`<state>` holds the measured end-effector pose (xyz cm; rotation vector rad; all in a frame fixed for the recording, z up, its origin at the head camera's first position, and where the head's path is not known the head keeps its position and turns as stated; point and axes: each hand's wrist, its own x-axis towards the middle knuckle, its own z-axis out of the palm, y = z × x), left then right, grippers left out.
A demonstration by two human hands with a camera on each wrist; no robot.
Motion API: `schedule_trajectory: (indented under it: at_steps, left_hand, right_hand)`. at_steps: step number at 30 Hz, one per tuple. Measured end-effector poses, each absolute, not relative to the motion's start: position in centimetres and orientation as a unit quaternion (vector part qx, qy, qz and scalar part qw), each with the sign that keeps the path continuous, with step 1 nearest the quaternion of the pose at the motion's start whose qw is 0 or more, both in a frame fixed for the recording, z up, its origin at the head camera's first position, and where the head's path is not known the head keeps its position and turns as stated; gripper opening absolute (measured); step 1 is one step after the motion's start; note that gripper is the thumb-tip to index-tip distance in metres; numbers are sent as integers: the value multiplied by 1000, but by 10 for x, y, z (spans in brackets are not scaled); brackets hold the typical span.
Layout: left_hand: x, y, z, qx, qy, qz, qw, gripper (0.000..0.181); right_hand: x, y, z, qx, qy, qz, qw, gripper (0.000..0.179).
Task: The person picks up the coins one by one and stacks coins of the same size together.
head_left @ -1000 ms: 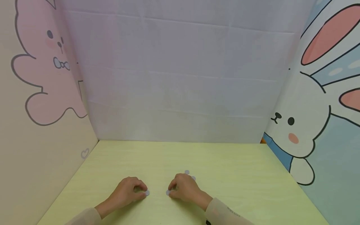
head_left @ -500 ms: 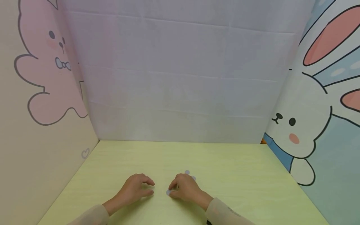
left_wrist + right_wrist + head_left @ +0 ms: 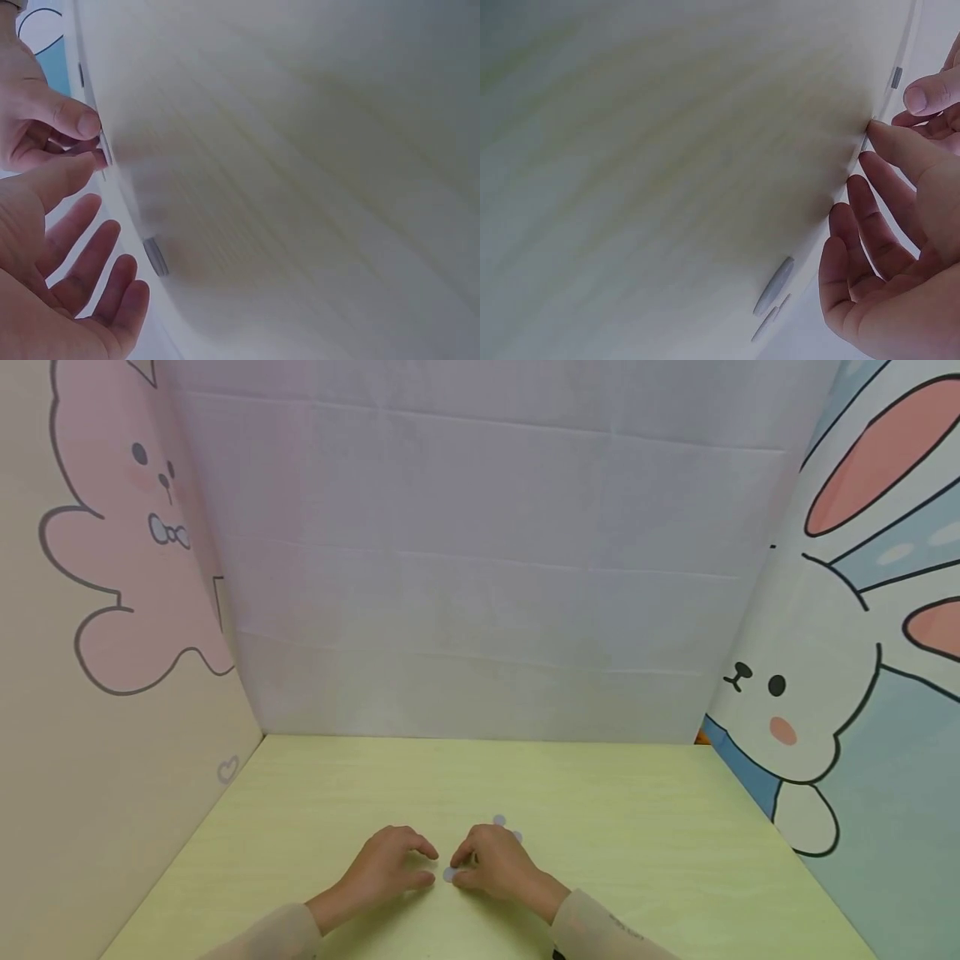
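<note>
My right hand (image 3: 495, 862) rests low over the table, thumb and forefinger pinching a small round grey disc (image 3: 448, 874) at its edge. Just left of that disc, my left hand (image 3: 384, 870) hovers with thumb and fingers spread apart and nothing between them. Another grey disc (image 3: 156, 256), with layered lines along its edge, lies on the table by the left fingers; the left hand hides it in the head view. Beyond the right hand lie two more grey discs, a far one (image 3: 499, 820) and a nearer one (image 3: 517, 836) partly covered by the hand.
The pale yellow-green table (image 3: 615, 810) ends at a white cloth backdrop (image 3: 480, 568). A cream panel (image 3: 150, 777) with a pink cartoon animal stands at the left, and a panel (image 3: 885, 793) with a white rabbit at the right.
My left hand has let go of a grey disc, opened its fingers and moved right toward the right hand. The right hand has stayed in place, pinching its disc.
</note>
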<state>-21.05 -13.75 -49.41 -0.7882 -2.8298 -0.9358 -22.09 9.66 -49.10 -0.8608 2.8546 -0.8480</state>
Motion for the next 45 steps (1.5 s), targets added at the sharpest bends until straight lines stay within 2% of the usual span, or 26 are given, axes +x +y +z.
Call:
schedule_trajectory:
  at_steps: [16, 45]
  left_hand:
    - [-217, -124, -485, -266, -920, -288, 15, 22]
    - [-217, -118, -497, -264, -915, -304, 31, 13]
  right_hand:
    - [-224, 97, -479, -282, 917, -282, 16, 10]
    - [-226, 94, -490, -285, 919, -274, 8, 8]
